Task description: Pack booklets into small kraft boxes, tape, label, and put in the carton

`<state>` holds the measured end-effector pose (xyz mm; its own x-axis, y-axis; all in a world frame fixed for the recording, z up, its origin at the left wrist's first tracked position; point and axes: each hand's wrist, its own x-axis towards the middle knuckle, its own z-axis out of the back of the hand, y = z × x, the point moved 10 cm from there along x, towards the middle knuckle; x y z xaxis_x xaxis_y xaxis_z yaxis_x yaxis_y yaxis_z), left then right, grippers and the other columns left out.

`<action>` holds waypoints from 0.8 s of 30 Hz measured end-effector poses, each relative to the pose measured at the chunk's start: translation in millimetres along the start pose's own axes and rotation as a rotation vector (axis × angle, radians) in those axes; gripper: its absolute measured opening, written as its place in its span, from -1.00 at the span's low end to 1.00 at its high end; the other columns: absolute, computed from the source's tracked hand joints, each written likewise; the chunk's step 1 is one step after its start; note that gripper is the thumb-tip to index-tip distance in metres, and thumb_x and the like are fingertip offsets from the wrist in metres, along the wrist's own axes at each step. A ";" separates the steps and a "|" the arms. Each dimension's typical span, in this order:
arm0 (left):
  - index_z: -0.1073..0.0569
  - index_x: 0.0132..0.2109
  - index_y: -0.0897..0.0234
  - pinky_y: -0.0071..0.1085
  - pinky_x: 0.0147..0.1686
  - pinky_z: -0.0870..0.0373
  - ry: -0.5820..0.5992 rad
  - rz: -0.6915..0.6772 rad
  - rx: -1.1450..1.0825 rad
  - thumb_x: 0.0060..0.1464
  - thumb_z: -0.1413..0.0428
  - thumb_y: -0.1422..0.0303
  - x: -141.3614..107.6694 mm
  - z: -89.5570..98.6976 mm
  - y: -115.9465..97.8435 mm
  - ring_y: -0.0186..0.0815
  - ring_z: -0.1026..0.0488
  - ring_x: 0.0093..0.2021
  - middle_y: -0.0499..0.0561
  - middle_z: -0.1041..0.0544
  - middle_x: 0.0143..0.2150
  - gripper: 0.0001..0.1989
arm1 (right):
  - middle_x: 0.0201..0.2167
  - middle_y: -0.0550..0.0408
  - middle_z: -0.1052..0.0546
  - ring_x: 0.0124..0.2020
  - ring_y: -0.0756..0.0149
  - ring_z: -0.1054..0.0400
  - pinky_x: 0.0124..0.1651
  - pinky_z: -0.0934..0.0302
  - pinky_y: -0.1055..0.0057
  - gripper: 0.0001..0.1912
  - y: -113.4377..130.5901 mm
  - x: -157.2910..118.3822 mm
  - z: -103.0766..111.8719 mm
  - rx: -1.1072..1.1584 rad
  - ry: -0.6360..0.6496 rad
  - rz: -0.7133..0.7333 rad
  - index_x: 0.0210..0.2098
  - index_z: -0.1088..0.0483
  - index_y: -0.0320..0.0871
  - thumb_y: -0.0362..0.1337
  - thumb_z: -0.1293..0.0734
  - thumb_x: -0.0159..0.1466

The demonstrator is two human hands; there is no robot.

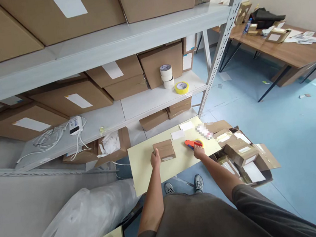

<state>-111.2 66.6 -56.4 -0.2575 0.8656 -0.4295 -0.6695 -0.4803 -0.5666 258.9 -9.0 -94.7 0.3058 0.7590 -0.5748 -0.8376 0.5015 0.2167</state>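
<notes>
A small brown cardboard box [165, 149] with a white label on its near side sits on the pale yellow table [144, 173]. My left hand [155, 159] grips its left edge, thumb on top. To the right, my right hand [198, 152] is closed on a red-orange tape dispenser [190, 143], which carries a yellow-edged roll. The dispenser is apart from the box. Beyond them lie two white paper slips, a nearer slip [177, 134] and a farther slip [186, 126]. A blurred-out item [204, 131] lies near the table's right end.
An open carton [268, 157] full of small boxes stands at the table's right end. Ahead, the grey shelf [145, 104] holds large cartons, stacked white tape rolls [167, 76], a yellow tape roll [182, 88] and a power strip [76, 125]. Plastic wrap [100, 212] bulges at left.
</notes>
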 end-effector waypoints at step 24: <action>-0.32 0.39 0.22 -0.20 0.23 -0.43 0.196 -0.288 -0.381 0.21 -0.21 0.26 15.2 26.3 18.6 -0.04 -0.46 0.30 0.20 -0.51 0.30 -0.37 | 0.33 -0.02 -0.42 0.33 0.13 -0.31 0.24 -0.30 0.20 -0.21 193.1 -59.3 -20.0 0.840 -0.117 0.292 0.44 -0.12 0.03 -0.29 -0.23 0.21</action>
<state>-145.9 74.5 -54.9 0.0599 0.9450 -0.3217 -0.3830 -0.2758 -0.8816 69.9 34.4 -34.5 0.2152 0.9185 -0.3317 -0.2963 0.3851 0.8740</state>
